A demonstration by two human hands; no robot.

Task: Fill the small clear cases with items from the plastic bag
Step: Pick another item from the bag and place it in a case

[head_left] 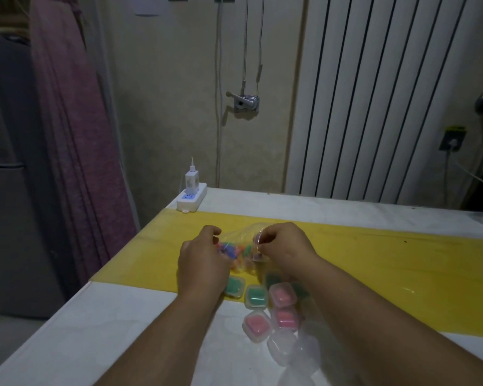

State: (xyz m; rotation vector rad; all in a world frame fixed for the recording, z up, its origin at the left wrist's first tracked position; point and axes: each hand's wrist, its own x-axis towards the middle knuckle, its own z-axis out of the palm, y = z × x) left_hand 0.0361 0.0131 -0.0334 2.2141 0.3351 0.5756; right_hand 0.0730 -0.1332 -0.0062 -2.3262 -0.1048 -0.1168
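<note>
A clear plastic bag (pixel 241 250) full of small coloured items lies on the yellow strip of the table. My left hand (pixel 204 257) pinches its left edge and my right hand (pixel 283 246) pinches its right edge near the opening. Just in front of the bag stand several small clear cases: green-filled ones (pixel 256 296), pink-filled ones (pixel 282 295), and see-through ones with nothing visible inside (pixel 281 345). My forearms hide part of the cases.
The table (pixel 101 324) is white with a yellow band (pixel 374 254) across it. A white power strip with a charger (pixel 191 196) sits at the far left corner. A radiator (pixel 374 93) and a pink curtain (pixel 67 135) stand behind the table.
</note>
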